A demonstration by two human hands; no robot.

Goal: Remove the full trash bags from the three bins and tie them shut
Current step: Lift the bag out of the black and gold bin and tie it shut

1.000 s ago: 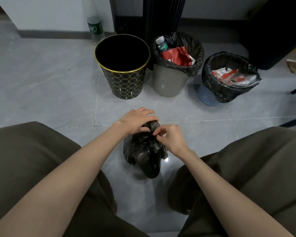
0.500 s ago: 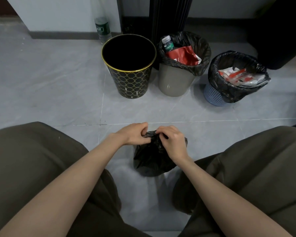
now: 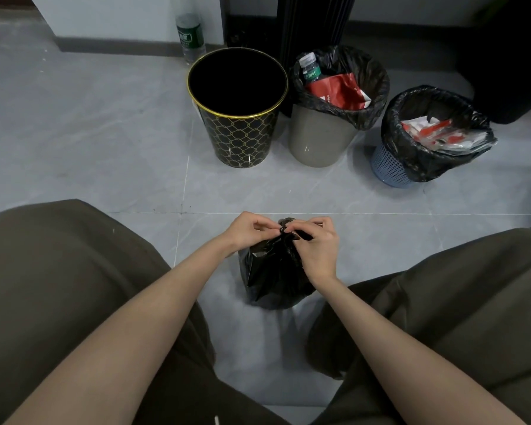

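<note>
A full black trash bag (image 3: 273, 277) stands on the grey floor between my knees. My left hand (image 3: 246, 230) and my right hand (image 3: 318, 246) both pinch the twisted top of the bag, where a small knot shows between my fingertips. Behind it stand three bins in a row. The black bin with gold pattern (image 3: 238, 136) on the left has no bag in it. The grey bin (image 3: 322, 139) in the middle holds a black bag with a bottle and red packaging. The blue mesh bin (image 3: 390, 165) on the right holds a black bag with paper trash.
A plastic bottle (image 3: 190, 36) stands by the white wall behind the left bin. A dark ribbed column (image 3: 313, 23) rises behind the bins. Dark furniture (image 3: 509, 56) fills the far right corner. My knees in olive trousers (image 3: 59, 271) flank the bag.
The bag was lying under my hands; now it stands upright with its top gathered. My hands have drawn closer together at the neck and pull a knot there.
</note>
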